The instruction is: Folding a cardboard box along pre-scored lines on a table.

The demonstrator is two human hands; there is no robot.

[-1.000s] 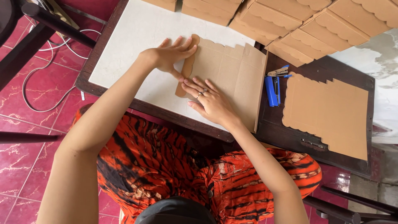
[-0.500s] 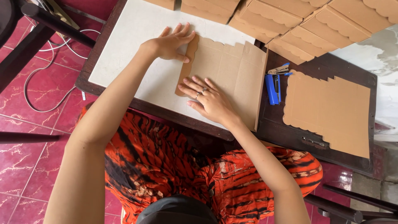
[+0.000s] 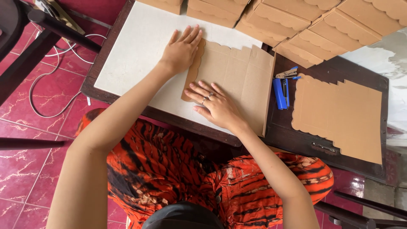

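**A:** Where did the flat cardboard box blank [image 3: 237,80] lie?

**B:** It lay open on the white board [image 3: 140,46] topping the dark bench [image 3: 296,135], its scalloped flap [image 3: 193,72] folded over along the left edge. A blue stapler [image 3: 280,91] sat just right of it, and a second scalloped cardboard sheet [image 3: 339,116] lay farther right. Folded cardboard boxes [image 3: 305,25] were stacked along the far side.

**A:** And the hands?

**B:** The left hand [image 3: 182,51] lay palm down with its fingers [image 3: 190,36] stretched straight and close together, pressing the upper part of the flap and gripping nothing. The right hand [image 3: 214,104], wearing a ring, rested flat on the blank with fingers spread, tips at the flap's lower part; it too held nothing. Both forearms reached up from an orange-and-black patterned lap.

**A:** How would the crease best be made?

**B:** By my judgement, the right hand should pin the panel firmly while the left runs even pressure along the whole fold line, keeping the scalloped edge square to the score.
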